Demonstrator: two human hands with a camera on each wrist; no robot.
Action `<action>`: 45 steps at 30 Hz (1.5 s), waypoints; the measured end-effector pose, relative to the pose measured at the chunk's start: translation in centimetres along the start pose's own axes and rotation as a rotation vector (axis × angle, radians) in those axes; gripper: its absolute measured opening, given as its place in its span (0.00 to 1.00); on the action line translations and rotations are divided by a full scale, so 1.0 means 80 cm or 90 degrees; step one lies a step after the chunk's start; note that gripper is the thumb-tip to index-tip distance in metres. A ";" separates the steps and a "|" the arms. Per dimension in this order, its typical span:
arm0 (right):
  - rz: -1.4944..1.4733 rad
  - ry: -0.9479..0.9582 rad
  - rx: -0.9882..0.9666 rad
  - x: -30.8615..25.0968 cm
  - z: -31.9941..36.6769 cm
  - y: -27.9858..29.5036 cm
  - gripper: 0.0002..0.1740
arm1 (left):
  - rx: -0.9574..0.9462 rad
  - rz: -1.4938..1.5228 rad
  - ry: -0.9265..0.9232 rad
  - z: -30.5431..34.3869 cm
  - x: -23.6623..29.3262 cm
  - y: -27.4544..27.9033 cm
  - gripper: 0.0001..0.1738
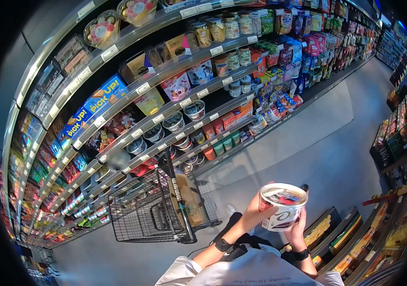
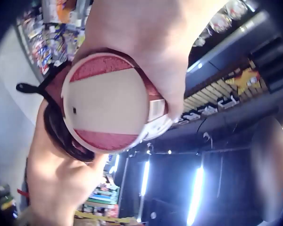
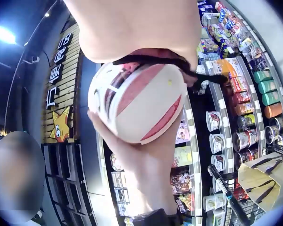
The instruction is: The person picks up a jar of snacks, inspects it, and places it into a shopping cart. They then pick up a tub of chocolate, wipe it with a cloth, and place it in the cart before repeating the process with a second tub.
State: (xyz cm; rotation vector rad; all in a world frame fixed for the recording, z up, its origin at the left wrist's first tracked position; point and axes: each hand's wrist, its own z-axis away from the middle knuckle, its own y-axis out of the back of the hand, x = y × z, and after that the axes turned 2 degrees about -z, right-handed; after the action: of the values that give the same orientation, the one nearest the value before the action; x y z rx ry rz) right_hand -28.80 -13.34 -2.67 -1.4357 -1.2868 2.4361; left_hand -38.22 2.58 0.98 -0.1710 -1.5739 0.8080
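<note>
Tub (image 1: 283,214) gripped between left hand (image 1: 256,213) and right hand (image 1: 297,229).

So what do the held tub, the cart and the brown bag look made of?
Tub: smooth plastic or coated card, by its printed wall. Cart: dark, probably coated metal, by its wire mesh. Bag: matte, perhaps paper, by its stiff-looking tan sides.

Oval patch (image 3: 17,176) in the right wrist view blurred, print on distant packets (image 1: 351,35) too small to read
</note>
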 end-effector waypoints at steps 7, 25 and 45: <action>0.024 0.019 -0.053 0.008 -0.088 -0.053 0.36 | 0.115 -0.516 -0.159 -0.034 0.075 0.042 0.65; 0.861 -0.175 -0.479 0.044 -0.253 -0.273 0.28 | 0.346 -0.765 -0.149 -0.058 0.181 0.213 0.65; 0.146 -0.786 -0.444 0.133 -0.580 -0.333 0.26 | 0.605 -0.734 -0.184 -0.217 0.277 0.231 0.66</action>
State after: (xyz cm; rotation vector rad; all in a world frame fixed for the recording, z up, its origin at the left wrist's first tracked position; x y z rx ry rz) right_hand -10.08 37.88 -3.11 0.2105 -2.3914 3.2960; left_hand -32.91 35.15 7.53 1.4538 -1.0913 0.5414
